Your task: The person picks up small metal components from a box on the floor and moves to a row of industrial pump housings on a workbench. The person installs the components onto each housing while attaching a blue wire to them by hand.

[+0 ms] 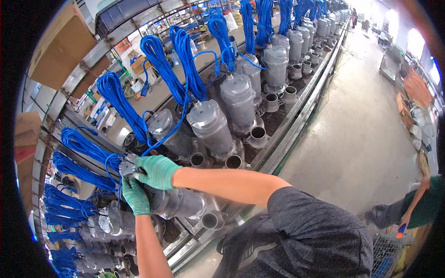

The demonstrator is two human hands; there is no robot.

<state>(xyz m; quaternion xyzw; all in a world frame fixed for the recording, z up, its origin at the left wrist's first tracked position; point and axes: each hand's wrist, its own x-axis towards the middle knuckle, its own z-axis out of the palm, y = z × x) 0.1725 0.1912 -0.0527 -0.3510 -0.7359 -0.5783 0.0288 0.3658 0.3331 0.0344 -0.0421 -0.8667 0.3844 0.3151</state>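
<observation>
Head view: both hands wear green gloves and work on one grey pump [178, 203] standing on the long conveyor line [296, 121]. The right hand [157, 170] is closed over the top end of this pump, fingers curled around the cap where the blue cable [116, 164] enters. The left hand [136, 195] lies just below the right hand, wrapped against the side of the same pump body. Neither palm shows a gap, so both grips are narrow and bear on the pump. The pump body extends from the hands toward the near edge of the conveyor line, and its round outlet port [210, 220] sits at that near edge, apart from both hands.

Along the conveyor line beyond the held pump stands a row of like grey pumps [211, 127], each topped by a hanging coil of blue cable [160, 62]. More coils [76, 143] hang to the left of the held pump. A cardboard box [62, 44] sits high above the conveyor line on the left. Another person's hand [408, 217] holds a small tool over a wire basket [387, 248], well apart from the conveyor line on the right.
</observation>
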